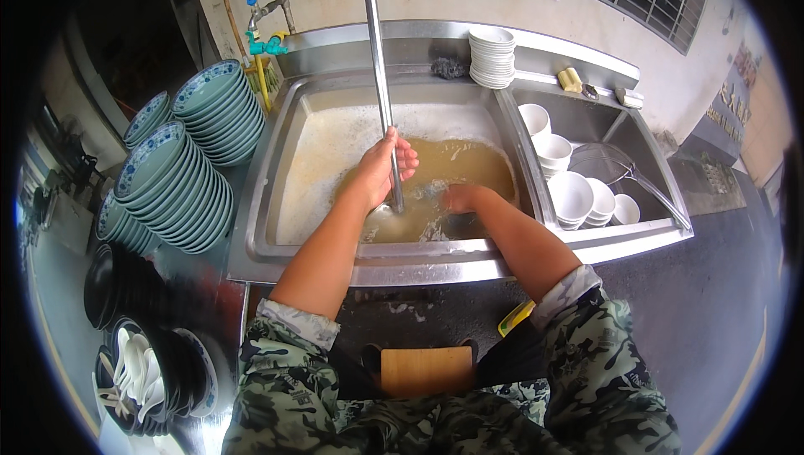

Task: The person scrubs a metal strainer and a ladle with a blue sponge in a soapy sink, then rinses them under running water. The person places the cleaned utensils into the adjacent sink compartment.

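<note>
My left hand (384, 166) is wrapped around the lower part of a long metal handle (378, 59), which stands nearly upright over the large sink basin (254, 210). The handle's lower end goes into murky, foamy water (465, 163), and what it joins there is mostly hidden; it may be a ladle. To its right, my right hand (461, 198) is partly under the water, with its fingers hidden. Splashes and ripples blur the surface between both hands.
Stacked green bowls (179, 185), black bowls (122, 285) and white spoons (135, 367) stand at left. White bowls (570, 197) and a wire strainer (593, 163) occupy the right basin. Behind are small white dishes (491, 59), a scouring pad (448, 68) and a tap (256, 18).
</note>
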Motion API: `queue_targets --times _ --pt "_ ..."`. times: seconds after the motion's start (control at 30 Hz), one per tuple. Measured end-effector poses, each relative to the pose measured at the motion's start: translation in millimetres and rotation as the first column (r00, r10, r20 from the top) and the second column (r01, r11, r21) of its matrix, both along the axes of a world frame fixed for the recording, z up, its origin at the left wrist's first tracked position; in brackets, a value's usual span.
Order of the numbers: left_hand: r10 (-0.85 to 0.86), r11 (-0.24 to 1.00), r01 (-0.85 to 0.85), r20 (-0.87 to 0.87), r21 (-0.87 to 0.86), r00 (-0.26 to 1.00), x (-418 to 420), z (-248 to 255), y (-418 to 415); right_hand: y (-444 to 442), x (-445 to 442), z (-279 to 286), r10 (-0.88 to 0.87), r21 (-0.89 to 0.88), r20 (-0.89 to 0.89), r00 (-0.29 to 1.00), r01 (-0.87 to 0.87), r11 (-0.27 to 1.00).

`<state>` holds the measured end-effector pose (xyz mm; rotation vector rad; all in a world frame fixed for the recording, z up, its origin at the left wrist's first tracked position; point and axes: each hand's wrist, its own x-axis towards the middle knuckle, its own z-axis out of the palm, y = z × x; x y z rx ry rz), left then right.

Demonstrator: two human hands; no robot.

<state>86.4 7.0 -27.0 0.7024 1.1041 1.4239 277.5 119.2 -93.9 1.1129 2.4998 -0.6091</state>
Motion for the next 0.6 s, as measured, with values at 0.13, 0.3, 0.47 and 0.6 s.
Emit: queue_targets --times 0.13,0.3,0.47,0.6 --pt "0.086 0.995 -0.089 0.083 0.035 0.993 -7 -4 7 -14 -8 -5 -0.466 -0.462 -0.517 0.718 0.225 0.858" --pt "0.078 0.993 -0.096 0.219 0.072 0.973 -9 -10 10 -68 -33 54 -0.444 -0.466 -0.696 0.564 0.116 0.877" --pt "0.005 0.988 -0.037 0.208 0.151 0.978 -4 -7 11 -65 -39 39 -0.067 -0.036 -0.626 0.777 0.056 0.998" --pt "0.207 0.956 -0.240 0.189 0.171 0.960 -10 -1 9 -63 -48 27 0.044 0.029 -0.569 0.821 -0.034 0.999"
